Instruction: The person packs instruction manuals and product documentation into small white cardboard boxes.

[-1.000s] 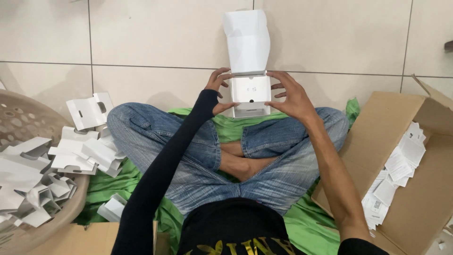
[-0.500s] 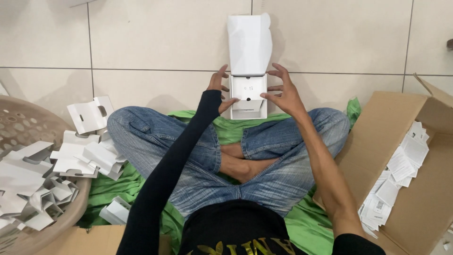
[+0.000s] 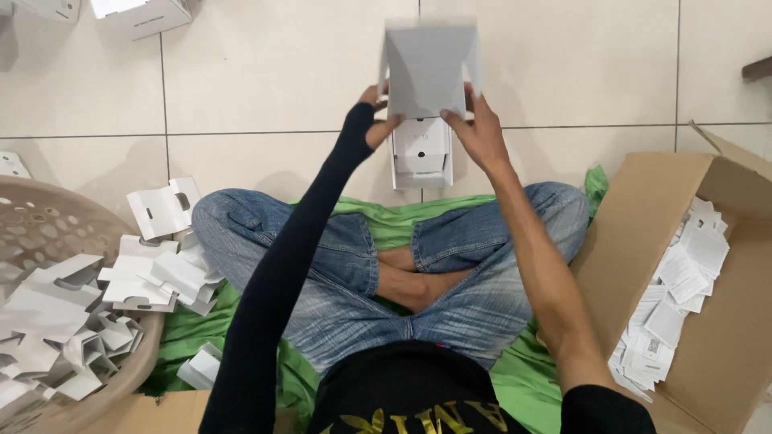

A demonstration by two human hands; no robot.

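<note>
- Knees: crossed on green cloth; basket of white inserts to their left, brown box of leaflets to their right.
- Carton: white, held beyond the knees, over the tiles.
- Left hand, right hand: each closed on a carton side.
- Judgement: keep the grip even and square the flaps while folding.
- Change: carton now higher and tipped nearer the camera.

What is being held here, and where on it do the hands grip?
A white cardboard box, half folded. The left hand and right hand pinch its opposite side edges, about mid-height.
</note>
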